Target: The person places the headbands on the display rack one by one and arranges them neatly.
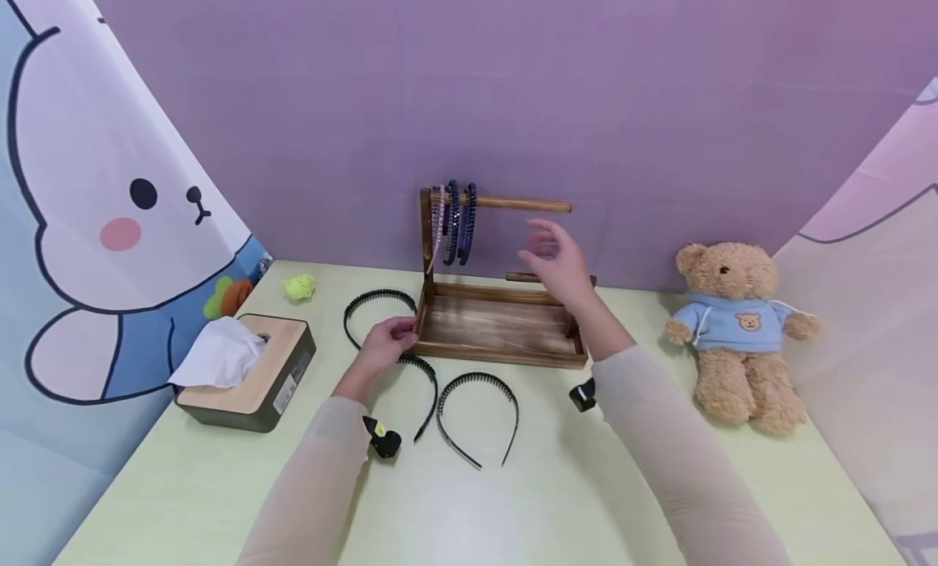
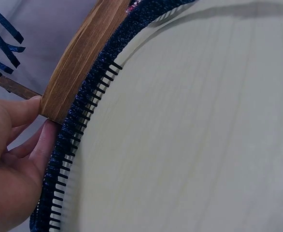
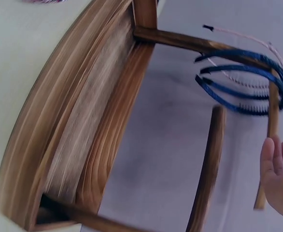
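Observation:
A wooden stand (image 1: 506,357) with a shallow tray base and two rods stands at the back of the table. My left hand (image 1: 386,344) pinches the tray's front left corner between thumb and fingers, beside a dark blue toothed headband (image 2: 86,92). On the upper rod (image 1: 523,203) hang a pink headband (image 1: 437,224) and two dark blue headbands (image 3: 247,69), close to the upright. My right hand (image 1: 558,261) is just below the rod's free end in the head view, fingers loosely bent and holding nothing. The lower rod (image 3: 208,169) holds no headbands.
Another dark headband (image 1: 476,377) lies in front of the stand, and one (image 1: 377,293) lies to its left. A tissue box (image 1: 286,338) and a small yellow-green object (image 1: 299,287) are at left. A teddy bear (image 1: 736,330) sits at right. Purple cloth (image 1: 410,102) hangs behind.

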Demonstrator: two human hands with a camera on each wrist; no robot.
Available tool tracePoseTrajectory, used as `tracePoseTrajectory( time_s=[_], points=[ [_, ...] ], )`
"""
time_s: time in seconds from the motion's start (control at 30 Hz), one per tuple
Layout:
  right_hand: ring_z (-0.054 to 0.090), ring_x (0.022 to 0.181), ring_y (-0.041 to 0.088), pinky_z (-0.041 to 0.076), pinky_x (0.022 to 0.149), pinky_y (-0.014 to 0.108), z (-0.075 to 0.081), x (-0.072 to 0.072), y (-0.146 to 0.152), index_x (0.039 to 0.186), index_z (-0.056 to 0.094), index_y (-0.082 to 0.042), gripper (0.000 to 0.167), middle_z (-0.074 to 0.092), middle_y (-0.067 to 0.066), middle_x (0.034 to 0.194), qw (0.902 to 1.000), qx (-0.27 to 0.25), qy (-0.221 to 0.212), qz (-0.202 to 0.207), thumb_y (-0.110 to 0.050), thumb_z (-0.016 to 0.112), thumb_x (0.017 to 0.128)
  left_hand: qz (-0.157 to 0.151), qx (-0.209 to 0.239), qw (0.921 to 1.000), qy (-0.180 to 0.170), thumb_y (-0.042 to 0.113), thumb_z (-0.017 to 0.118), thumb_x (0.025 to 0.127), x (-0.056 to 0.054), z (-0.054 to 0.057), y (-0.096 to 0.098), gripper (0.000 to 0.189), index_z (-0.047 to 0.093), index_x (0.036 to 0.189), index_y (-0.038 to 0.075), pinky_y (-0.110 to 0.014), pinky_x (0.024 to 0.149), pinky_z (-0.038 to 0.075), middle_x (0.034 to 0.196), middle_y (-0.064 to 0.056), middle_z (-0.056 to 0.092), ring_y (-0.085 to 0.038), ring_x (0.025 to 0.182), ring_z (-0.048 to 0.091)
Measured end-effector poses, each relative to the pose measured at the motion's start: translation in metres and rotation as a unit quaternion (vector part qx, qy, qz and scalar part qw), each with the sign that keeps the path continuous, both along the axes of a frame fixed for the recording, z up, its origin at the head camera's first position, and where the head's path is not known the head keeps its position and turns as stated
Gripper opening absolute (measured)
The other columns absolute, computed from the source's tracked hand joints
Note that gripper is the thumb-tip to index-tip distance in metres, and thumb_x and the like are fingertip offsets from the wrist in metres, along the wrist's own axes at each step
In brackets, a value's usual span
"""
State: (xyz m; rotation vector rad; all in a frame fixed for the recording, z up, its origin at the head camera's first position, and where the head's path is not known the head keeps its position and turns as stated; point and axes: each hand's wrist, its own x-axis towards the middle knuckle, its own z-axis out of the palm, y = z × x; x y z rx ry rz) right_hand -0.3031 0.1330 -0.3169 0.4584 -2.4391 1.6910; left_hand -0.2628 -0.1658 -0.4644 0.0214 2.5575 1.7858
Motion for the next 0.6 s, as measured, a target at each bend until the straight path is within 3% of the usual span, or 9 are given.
tracePoseTrajectory(
  time_s=[0.23,0.47,0.6],
  points=[
    [0.055,0.112,0.031,0.049,0.088,0.041,-0.01,0.021,0.043,0.14,0.05,-0.008,0.049,0.054,0.018,0.124,0.9992,0.009,-0.033,-0.022,-0.014,0.066,0.094,-0.003,-0.005,1.0,-0.001,0.0,0.058,0.096,-0.002,-0.001,-0.001,0.038,0.052,0.133,-0.008,-0.04,0.092,0.048,0.123,-0.025,0.058,-0.035,0.11,0.056],
    [0.059,0.098,0.018,0.053,0.08,0.025,-0.041,0.033,0.083,0.139,0.047,0.002,0.047,0.052,0.025,0.124,0.9968,-0.034,-0.065,-0.034,-0.013,0.062,0.097,-0.002,-0.007,1.0,-0.001,0.0,0.059,0.096,-0.003,0.0,-0.001,0.039,0.052,0.133,-0.007,-0.041,0.094,0.047,0.124,-0.025,0.057,-0.035,0.111,0.055],
    [0.059,0.096,0.013,0.054,0.083,0.028,-0.06,0.038,0.098,0.14,0.042,0.007,0.048,0.049,0.027,0.125,0.9933,-0.047,-0.099,-0.035,-0.01,0.059,0.098,0.0,-0.009,1.0,-0.004,0.0,0.059,0.096,-0.002,-0.001,-0.001,0.039,0.052,0.133,-0.007,-0.041,0.094,0.047,0.124,-0.025,0.058,-0.035,0.112,0.055]
  ],
)
